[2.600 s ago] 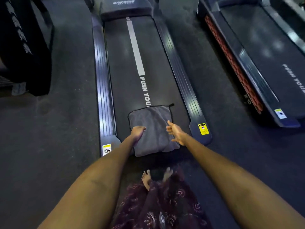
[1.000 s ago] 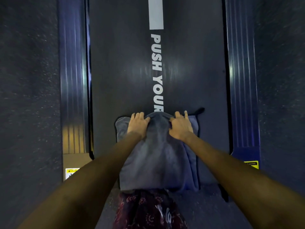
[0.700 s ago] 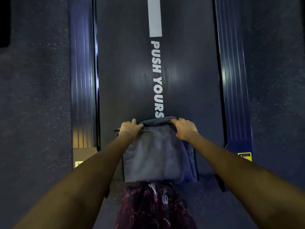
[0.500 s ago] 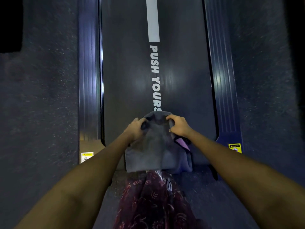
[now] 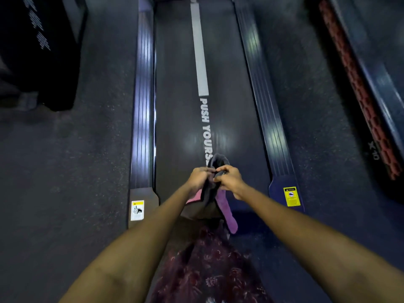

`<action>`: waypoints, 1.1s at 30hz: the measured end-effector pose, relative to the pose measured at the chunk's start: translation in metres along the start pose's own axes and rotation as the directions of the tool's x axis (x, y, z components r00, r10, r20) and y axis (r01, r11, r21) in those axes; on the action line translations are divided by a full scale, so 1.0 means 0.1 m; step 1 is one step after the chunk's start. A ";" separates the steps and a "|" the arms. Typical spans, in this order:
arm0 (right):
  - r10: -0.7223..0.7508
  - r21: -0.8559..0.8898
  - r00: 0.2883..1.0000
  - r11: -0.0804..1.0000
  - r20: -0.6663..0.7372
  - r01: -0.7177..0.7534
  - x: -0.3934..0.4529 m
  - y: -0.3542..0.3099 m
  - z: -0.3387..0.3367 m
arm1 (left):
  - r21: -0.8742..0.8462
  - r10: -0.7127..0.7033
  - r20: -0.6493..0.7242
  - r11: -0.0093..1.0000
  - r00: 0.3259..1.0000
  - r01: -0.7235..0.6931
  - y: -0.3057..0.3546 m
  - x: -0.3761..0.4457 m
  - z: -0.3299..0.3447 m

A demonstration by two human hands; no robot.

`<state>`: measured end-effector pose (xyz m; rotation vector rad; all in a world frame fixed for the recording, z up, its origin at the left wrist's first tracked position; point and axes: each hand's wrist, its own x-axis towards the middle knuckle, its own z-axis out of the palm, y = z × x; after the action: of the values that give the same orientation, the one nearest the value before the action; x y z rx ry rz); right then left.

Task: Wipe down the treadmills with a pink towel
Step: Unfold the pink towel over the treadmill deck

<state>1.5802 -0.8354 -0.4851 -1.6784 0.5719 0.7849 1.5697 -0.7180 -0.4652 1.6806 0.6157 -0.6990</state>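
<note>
Both hands are bunching up the soft towel that is grey on one side and pink on the other (image 5: 215,200). The left hand (image 5: 200,177) has its fingers curled around one part of the cloth. The right hand (image 5: 229,179) has its fingers curled around another part, right next to the left hand. The two hands almost touch.

The towel is lifted up off the long dark treadmill belt with the white words on it (image 5: 181,95). It hangs down from the hands above the near end of the belt. A pink flap shows on the left and a purple-pink flap hangs lower on the right.

No wiping is going on right now, because the cloth is not pressed on anything. I cannot tell from this view which parts are already clean. The belt looks shiny in spots, but that may only be the light.

I think a lot is left to do. The ridged blue side rail on the left (image 5: 143,101) and the ridged blue side rail on the right (image 5: 265,110) both need a wipe. There is also a second treadmill with a red honeycomb edge (image 5: 363,99) on the right. The towel is nowhere near that one yet.
</note>
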 end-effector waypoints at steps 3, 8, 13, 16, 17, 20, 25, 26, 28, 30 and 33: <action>-0.027 0.023 0.999 0.999 -0.040 0.028 -0.33 -0.02 0.03 | 0.096 0.057 0.023 0.994 0.998 -0.059 -0.02 -0.30 -0.02; -0.085 0.120 0.991 0.988 -0.107 0.098 -0.92 -0.05 0.13 | 0.316 0.235 0.102 0.914 0.967 -0.256 0.03 -0.82 -0.06; -0.228 0.127 0.962 0.961 -0.148 0.247 -1.71 -0.02 0.30 | 0.521 0.407 0.160 0.739 0.899 -0.428 -0.05 -1.55 -0.19; -0.292 0.178 0.944 0.931 -0.155 0.317 -2.18 0.02 0.43 | 0.568 0.488 0.178 0.658 0.855 -0.494 -0.12 -2.00 -0.33; -0.307 0.178 0.939 0.926 -0.154 0.332 -2.33 0.03 0.47 | 0.581 0.517 0.173 0.633 0.838 -0.511 -0.13 -2.14 -0.38; -0.453 -0.181 0.873 0.888 -0.180 0.423 -2.67 0.04 0.50 | 0.639 0.595 0.179 0.535 0.784 -0.552 -0.06 -2.55 -0.56; -0.722 -0.747 0.678 0.526 -0.139 0.407 -3.22 0.11 0.41 | 0.705 0.665 0.196 0.415 0.721 -0.575 0.08 -3.15 -0.71; -0.762 -0.801 0.634 0.459 -0.133 0.384 -3.32 0.12 0.41 | 0.715 0.671 0.212 0.389 0.710 -0.581 0.10 -3.25 -0.73; -0.826 -0.870 0.553 0.350 -0.111 0.348 -3.48 0.11 0.40 | 0.733 0.679 0.245 0.338 0.693 -0.590 0.14 -3.46 -0.75; -0.885 -0.903 0.458 0.263 -0.086 0.339 -3.63 0.05 0.38 | 0.738 0.692 0.259 0.307 0.673 -0.600 0.21 -3.65 -0.80; -0.952 -0.923 0.303 0.149 -0.038 0.355 -3.82 -0.12 0.30 | 0.723 0.750 0.250 0.276 0.612 -0.633 0.33 -3.94 -0.90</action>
<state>1.3309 -0.8151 -0.1943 -2.7679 -0.3843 -0.5264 1.3355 -0.6507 -0.1413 2.5446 -0.5029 -0.1274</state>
